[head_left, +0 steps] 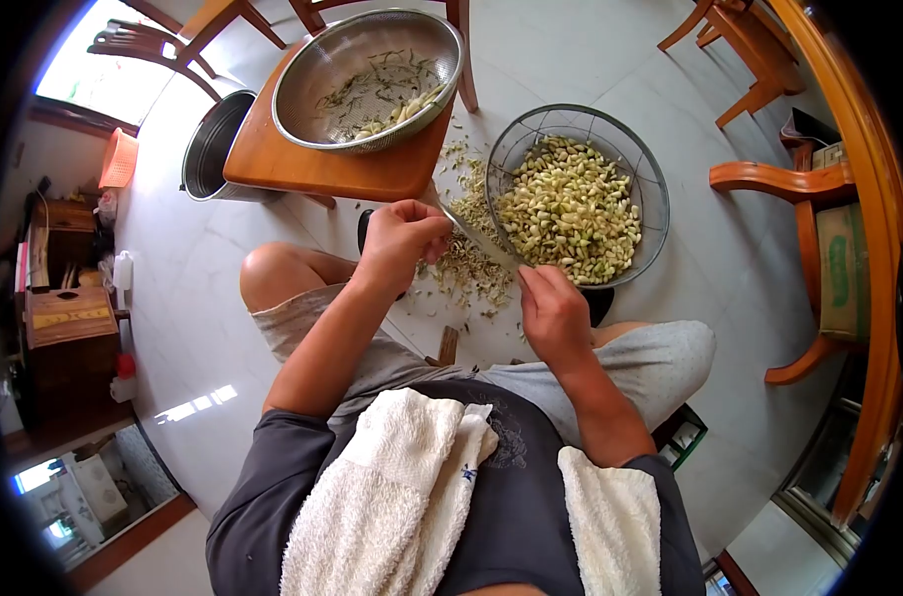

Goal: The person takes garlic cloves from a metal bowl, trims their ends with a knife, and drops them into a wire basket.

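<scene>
Right hand [555, 313] grasping knife [486, 238], blade above floor scraps [476, 281], near wire basket [662, 199] of pale pieces [569, 214]; left hand [400, 246] near blade, fingers bent; can't tell whether gripping anything.

Dark, seemingly charcoal T-shirt [529, 517]; pale grey shorts [655, 370]

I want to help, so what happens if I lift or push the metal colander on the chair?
The metal colander is probably stiff, since its shape looks evenly round. It may feel light, with only scattered bits inside. Pushed, it might slide, because the wooden chair seat looks shiny.
</scene>
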Available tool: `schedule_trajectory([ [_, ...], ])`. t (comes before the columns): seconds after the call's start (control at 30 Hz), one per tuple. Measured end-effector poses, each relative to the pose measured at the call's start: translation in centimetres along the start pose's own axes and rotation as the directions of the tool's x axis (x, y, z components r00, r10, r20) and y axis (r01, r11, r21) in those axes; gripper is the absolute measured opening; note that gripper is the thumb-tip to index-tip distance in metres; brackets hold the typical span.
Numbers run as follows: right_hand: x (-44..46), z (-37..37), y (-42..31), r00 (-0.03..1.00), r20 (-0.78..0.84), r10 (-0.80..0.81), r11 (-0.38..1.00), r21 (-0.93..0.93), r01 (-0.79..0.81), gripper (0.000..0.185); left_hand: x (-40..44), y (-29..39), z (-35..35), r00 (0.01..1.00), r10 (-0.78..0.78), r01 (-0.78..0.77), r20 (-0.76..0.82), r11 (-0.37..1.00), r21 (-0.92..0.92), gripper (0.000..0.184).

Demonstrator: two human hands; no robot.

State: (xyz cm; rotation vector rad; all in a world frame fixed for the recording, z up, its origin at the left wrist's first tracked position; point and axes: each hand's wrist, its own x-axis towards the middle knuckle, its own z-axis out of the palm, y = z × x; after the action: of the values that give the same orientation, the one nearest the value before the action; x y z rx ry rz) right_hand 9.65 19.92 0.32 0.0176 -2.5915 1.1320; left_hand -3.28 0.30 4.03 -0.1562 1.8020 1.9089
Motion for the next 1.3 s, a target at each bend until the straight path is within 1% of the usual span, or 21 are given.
schedule_trajectory([
  [0.03,-0.2,0.4,1.2,0.992,0.079,0.096,0.995,-0.001,-0.096,0.021,-0.1,-0.1,-0.2,0.999,-0.032,0.033,0.018,0.999,-0.013,0.008],
  [0.07,-0.5,0.5,2.0,0.969,0.157,0.191,0.981,-0.009,-0.192,0.020,-0.2,-0.3,-0.4,0.998,-0.035,0.039,0.049,0.995,-0.097,0.008],
  [0.1,-0.6,0.4,1.9,0.957,0.160,0.240,0.971,-0.059,-0.234,0.019,-0.4,-0.5,-0.7,0.996,-0.033,0.047,0.079,0.983,-0.179,0.009],
  [0.13,-0.5,0.3,1.8,0.958,0.148,0.247,0.968,0.003,-0.250,0.018,-0.4,-0.5,-0.9,0.994,-0.026,0.054,0.107,0.963,-0.263,0.010],
  [0.2,-0.3,0.1,1.7,0.956,0.140,0.257,0.954,0.123,-0.275,0.016,-0.7,-0.4,-1.2,0.990,-0.032,0.078,0.134,0.930,-0.358,0.010],
  [0.23,-0.2,0.1,1.5,0.958,0.130,0.256,0.954,0.128,-0.272,0.016,-0.8,-0.4,-1.4,0.988,-0.037,0.094,0.149,0.912,-0.400,0.010],
  [0.33,0.0,0.2,0.9,0.960,0.102,0.261,0.949,0.156,-0.275,0.015,-0.8,-0.3,-1.6,0.980,-0.059,0.139,0.189,0.885,-0.444,0.011],
  [0.43,0.1,0.2,0.7,0.959,0.093,0.266,0.936,0.212,-0.280,0.015,-0.4,-0.9,-1.5,0.988,-0.048,0.120,0.146,0.831,-0.543,0.015],
  [0.53,0.3,-0.1,0.1,0.967,0.053,0.250,0.925,0.283,-0.254,0.015,0.7,-2.2,-2.7,0.968,0.046,0.124,0.248,0.770,-0.626,0.014],
  [0.6,0.2,-0.3,-0.2,0.973,0.031,0.229,0.921,0.316,-0.227,0.015,0.9,-2.8,-2.7,0.978,0.033,0.107,0.206,0.769,-0.630,0.012],
  [0.7,0.3,-0.6,-0.8,0.990,-0.043,0.137,0.940,0.322,-0.116,0.015,0.6,-3.0,-1.9,0.990,-0.005,0.090,0.139,0.782,-0.616,0.010],
  [0.83,0.2,-0.9,-1.0,0.997,-0.067,0.049,0.968,0.249,-0.031,0.016,0.3,-3.1,-0.8,0.993,-0.065,0.109,0.095,0.791,-0.602,0.009],
  [0.9,0.3,-1.0,-1.1,0.997,-0.079,0.001,0.981,0.191,0.014,0.017,0.3,-3.2,-0.5,0.993,-0.065,0.111,0.098,0.806,-0.581,0.008],
  [1.0,0.1,-0.8,-0.8,0.998,-0.057,-0.037,0.993,0.112,0.044,0.019,0.2,-3.2,0.1,0.994,-0.058,0.101,0.094,0.819,-0.566,0.007],
  [1.2,0.0,-0.7,-0.8,0.998,-0.043,-0.052,0.997,0.048,0.054,0.022,-0.1,-3.1,0.6,0.995,-0.085,0.095,0.043,0.814,-0.573,0.005],
  [1.3,0.1,-0.7,-1.2,0.995,-0.050,-0.092,0.996,0.019,0.093,0.025,-0.2,-3.1,0.5,0.995,-0.097,0.090,0.019,0.814,-0.573,0.005],
])
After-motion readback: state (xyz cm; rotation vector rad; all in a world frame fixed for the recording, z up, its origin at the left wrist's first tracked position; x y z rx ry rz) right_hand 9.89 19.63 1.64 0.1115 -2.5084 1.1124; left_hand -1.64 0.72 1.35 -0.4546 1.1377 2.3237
